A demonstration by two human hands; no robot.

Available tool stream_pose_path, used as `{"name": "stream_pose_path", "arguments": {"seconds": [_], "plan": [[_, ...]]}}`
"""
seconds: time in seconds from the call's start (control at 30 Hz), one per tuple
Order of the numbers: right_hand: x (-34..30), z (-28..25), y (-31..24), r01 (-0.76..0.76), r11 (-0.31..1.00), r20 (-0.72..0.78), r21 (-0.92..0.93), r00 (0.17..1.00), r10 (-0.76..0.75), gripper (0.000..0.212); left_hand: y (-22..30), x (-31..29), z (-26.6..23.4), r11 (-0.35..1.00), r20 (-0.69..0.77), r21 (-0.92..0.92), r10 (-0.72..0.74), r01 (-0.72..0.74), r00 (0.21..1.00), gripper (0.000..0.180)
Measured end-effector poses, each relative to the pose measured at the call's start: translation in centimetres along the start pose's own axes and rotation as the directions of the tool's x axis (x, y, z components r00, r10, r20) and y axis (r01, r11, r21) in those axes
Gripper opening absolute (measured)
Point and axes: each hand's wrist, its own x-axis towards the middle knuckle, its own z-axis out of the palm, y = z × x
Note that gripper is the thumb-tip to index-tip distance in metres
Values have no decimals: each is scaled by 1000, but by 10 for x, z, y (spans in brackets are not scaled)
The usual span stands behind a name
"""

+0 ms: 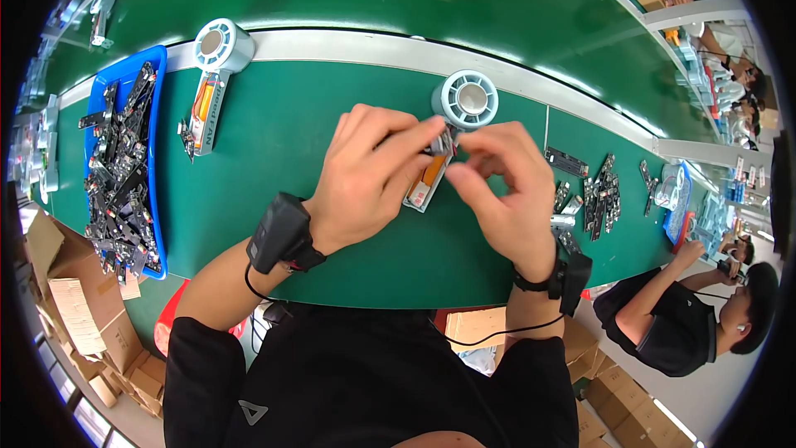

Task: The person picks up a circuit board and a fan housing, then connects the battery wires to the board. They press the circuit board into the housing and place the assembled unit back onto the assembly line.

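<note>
A light-blue handheld fan (465, 100) lies in front of me, its round head pointing away and its opened handle toward me. An orange battery (429, 171) shows inside the handle. My left hand (363, 172) has its thumb and fingers closed on a small dark circuit board (440, 146) over the upper handle. From the other side, my right hand (504, 187) curls its thumb and fingers close to the board and the fan's neck. What lies between those right fingertips is too small to make out.
A blue bin (163, 199) full of circuit boards stands at the left beside another opened fan (217, 48). Several loose boards (601, 199) lie at the right. A metal rail (348, 47) crosses behind the green table (365, 270). A co-worker (663, 319) sits at the right.
</note>
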Motion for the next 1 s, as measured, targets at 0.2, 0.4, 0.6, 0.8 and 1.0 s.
{"name": "stream_pose_path", "arguments": {"seconds": [0.2, 0.4, 0.6, 0.8, 1.0], "plan": [[-4, -5, 3, 19, 974, 139, -224, 990, 13, 28, 3, -4, -2, 733, 96, -509, -472, 451, 876, 37], [-7, -4, 13, -208, 954, -54, 218, 973, 224, 24, -10, -6, -18, 838, 198, -391, -329, 382, 924, 36], [-7, 6, 21, -113, 968, -51, 226, 991, 128, 18, -12, 0, -21, 943, 287, -231, -169, 239, 943, 38], [-3, 3, 30, 370, 846, 129, -384, 929, -348, 16, -13, 1, -5, 899, 256, -334, -202, 282, 945, 36], [-10, 11, 24, -103, 970, 37, 222, 995, 97, 18, -17, -2, -6, 920, 287, -296, -170, 256, 943, 37]]}}
